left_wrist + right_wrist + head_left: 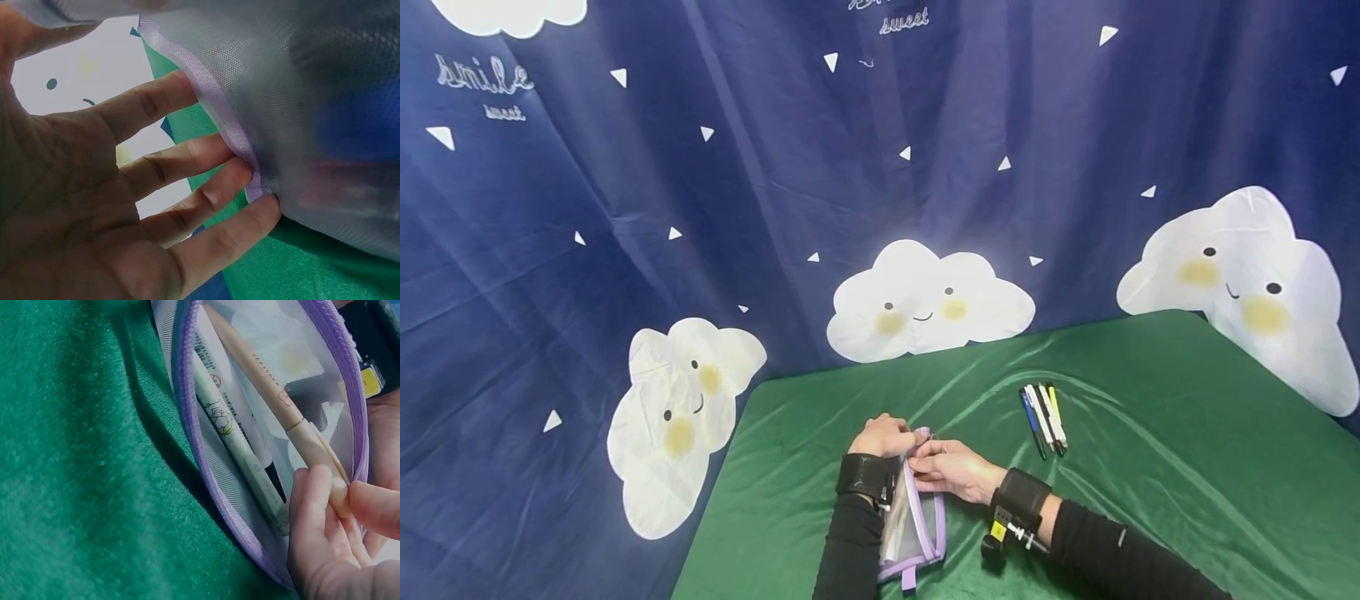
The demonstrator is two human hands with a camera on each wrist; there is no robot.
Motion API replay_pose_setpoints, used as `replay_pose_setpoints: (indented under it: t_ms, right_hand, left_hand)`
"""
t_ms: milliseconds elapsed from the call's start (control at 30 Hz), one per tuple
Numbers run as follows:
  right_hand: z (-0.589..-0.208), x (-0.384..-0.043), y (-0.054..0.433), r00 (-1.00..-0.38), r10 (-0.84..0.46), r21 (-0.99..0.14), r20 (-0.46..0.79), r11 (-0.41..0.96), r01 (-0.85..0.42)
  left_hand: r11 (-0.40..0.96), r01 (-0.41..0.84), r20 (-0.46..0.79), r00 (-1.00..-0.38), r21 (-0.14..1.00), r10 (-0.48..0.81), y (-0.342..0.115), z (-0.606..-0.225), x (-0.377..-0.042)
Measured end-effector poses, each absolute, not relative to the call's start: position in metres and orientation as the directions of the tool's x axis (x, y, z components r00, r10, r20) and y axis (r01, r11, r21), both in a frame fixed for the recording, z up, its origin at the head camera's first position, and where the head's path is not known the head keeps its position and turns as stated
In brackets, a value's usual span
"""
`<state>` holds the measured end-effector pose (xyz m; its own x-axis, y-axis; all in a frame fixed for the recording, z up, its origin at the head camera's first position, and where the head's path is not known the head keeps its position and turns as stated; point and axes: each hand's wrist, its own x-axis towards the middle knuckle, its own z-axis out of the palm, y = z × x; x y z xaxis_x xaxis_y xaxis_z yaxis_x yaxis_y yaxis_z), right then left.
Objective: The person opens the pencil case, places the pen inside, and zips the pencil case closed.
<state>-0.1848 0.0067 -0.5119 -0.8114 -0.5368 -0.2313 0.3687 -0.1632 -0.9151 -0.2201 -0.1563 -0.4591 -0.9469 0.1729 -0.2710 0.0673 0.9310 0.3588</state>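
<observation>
A see-through mesh pencil pouch (916,521) with purple zipper edges lies unzipped near the front of the table. My left hand (883,436) holds its far end; in the left wrist view the fingertips (232,150) press along the purple edge, with the thumb partly hidden behind the mesh. Within the pouch's mouth my right hand (331,544) pinches a beige pen (269,390) near its clip end. Beside that pen, inside the pouch, lie a pale green pen (231,437) with a small drawing and a white pen (219,375) with printed text.
To the right of the hands, several pens lie side by side on the green cloth (820,467), among them a blue pen (1034,423) and a yellow one (1055,408). A dark blue curtain (910,200) with cloud prints hangs behind the table.
</observation>
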Motion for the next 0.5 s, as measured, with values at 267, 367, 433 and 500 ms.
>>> replay_pose_setpoints:
  t_ms: [267, 367, 433, 500]
  right_hand:
    - [-0.5227, -0.1875, 0.0048, -0.799, -0.561, -0.906, -0.214, -0.191, 0.377]
    - [-0.5228, -0.1879, 0.0051, -0.792, -0.574, -0.906, -0.209, -0.191, 0.377]
    - [-0.5225, -0.1880, 0.0060, -0.783, -0.586, -0.903, -0.209, -0.191, 0.384]
    - [-0.5223, -0.1873, 0.0064, -0.769, -0.607, -0.901, -0.200, -0.195, 0.388]
  left_hand:
    - [0.933, 0.054, -0.276, -0.948, 0.354, 0.160, -0.1586, -0.4618, -0.2184]
    - [0.926, 0.059, -0.275, -0.946, 0.373, 0.171, -0.1589, -0.4614, -0.2172]
    - [0.922, 0.058, -0.277, -0.945, 0.384, 0.175, -0.1590, -0.4607, -0.2160]
    - [0.922, 0.055, -0.283, -0.943, 0.384, 0.174, -0.1592, -0.4594, -0.2140]
